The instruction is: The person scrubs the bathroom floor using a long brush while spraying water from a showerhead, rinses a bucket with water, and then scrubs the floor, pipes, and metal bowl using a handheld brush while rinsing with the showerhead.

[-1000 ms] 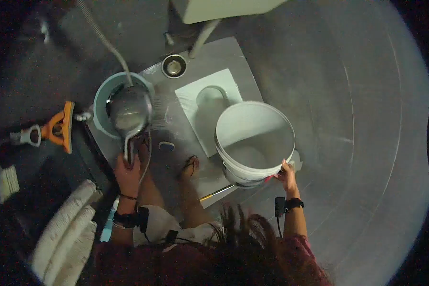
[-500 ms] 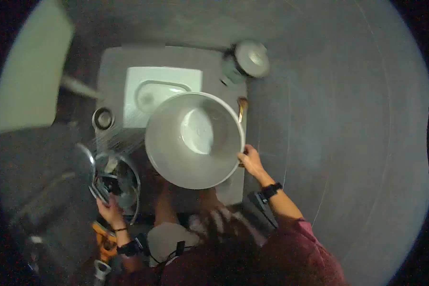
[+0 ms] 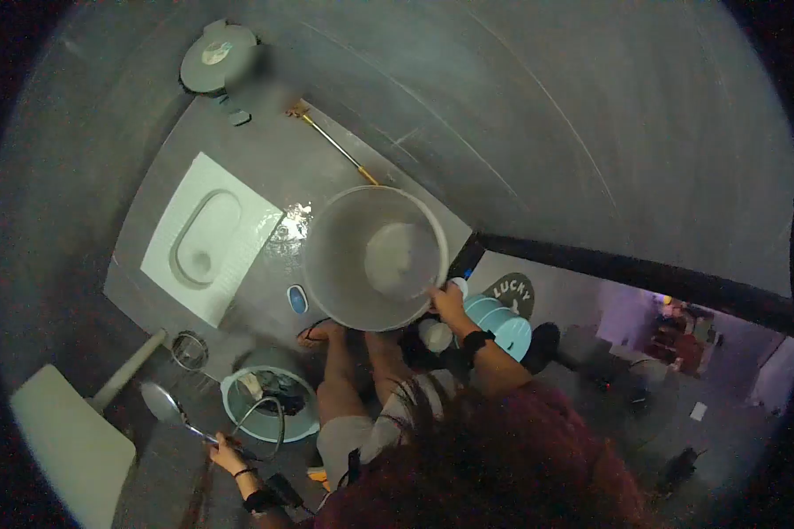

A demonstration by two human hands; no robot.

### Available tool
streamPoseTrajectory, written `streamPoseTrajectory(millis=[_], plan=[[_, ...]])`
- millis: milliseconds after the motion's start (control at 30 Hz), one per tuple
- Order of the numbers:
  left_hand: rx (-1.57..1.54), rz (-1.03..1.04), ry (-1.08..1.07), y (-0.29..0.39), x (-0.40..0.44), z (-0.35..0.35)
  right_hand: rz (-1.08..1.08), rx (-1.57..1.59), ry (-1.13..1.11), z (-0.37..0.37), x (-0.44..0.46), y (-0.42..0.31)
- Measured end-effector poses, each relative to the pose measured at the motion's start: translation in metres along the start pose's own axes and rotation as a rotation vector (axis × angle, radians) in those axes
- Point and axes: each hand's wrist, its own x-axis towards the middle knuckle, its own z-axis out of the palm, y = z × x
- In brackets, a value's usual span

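My right hand is closed on the rim of a large whitish plastic tub, whose open mouth faces up toward me. Low on the left, my left hand grips the handle of a hand shower. Its metal hose loops over a light-blue bucket with dark cloth-like items inside. No water jet shows from the shower head. A small blue-and-white brush-like object lies on the floor between the tub and the squat toilet.
A long-handled brush lies along the wall behind the tub. The lidded bin stands in the far corner. A wire basket and a sink are at left. Right of me are a light-blue container, a LUCKY mat and a doorway.
My view has swung right, bringing the doorway into sight. Water streaks left of the tub are gone. Both hands keep their holds, and the shower head now points away from the tub.
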Motion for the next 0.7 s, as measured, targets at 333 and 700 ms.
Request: streamPoseTrajectory(millis=[333, 700], plan=[[0.046, 0.100, -0.199, 0.018, 0.014, 0.017, 0.320, 0.964, 0.206, -0.040, -0.019, 0.153], [-0.016, -0.124, -0.526, 0.029, 0.014, 0.024, -0.143, 1.081, 0.058, 0.003, -0.005, 0.184]])
